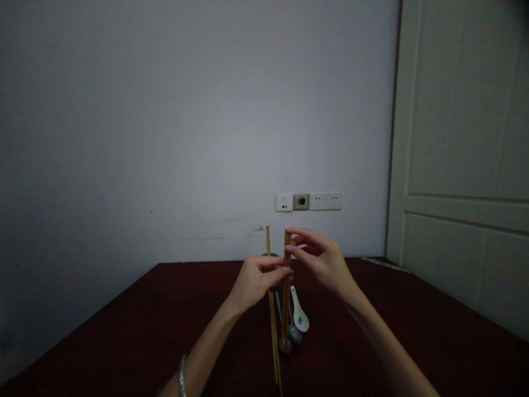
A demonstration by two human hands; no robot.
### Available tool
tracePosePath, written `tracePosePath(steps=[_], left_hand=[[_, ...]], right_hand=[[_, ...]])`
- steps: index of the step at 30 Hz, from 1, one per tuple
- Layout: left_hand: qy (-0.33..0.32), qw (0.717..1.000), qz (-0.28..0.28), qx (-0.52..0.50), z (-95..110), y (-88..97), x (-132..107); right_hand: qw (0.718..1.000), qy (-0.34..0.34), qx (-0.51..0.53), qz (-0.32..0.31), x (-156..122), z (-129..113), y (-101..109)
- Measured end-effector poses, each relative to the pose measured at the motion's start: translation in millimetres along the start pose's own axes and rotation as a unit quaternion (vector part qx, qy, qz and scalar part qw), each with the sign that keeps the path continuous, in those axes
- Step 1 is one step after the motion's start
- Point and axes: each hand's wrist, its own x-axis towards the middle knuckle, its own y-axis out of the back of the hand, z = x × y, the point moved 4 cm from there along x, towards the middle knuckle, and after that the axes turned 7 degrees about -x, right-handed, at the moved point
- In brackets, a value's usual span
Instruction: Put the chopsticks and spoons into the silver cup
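Note:
A pair of wooden chopsticks (286, 298) stands nearly upright in front of me. My right hand (320, 259) pinches them near the top, with thumb and index finger pressed together. Lower down, my left hand (260, 278) closes its thumb and fingers around the same chopsticks. Their lower ends overlap a metal spoon (285, 346); whether they touch it I cannot tell. Beside that lie another metal spoon (295, 334) and a white ceramic spoon (301, 320) with a blue mark. More thin chopsticks (274, 336) extend below my left hand, and a stick end (268, 237) shows above it.
The dark red table (165, 331) reaches back to a pale wall (206, 138). Behind my left hand a round rim (270, 255) is mostly hidden. Wall sockets (325, 201) sit above the back edge. A pale panelled door (463, 138) stands at right.

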Motion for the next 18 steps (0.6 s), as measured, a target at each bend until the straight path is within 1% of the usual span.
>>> tracePosePath(steps=[5, 10, 18], left_hand=[[0.007, 1.0, 0.007, -0.001, -2.0, 0.4, -0.1], [0.003, 1.0, 0.0, 0.005, -0.2, 0.1, 0.0], [0.004, 1.0, -0.005, 0.018, -3.2, 1.6, 1.3]], right_hand=[[1.0, -0.005, 0.005, -0.006, 0.6, 1.0, -0.2], [1.0, -0.006, 0.01, -0.006, 0.8, 2.7, -0.5], [1.0, -0.009, 0.018, -0.007, 0.8, 6.5, -2.1]])
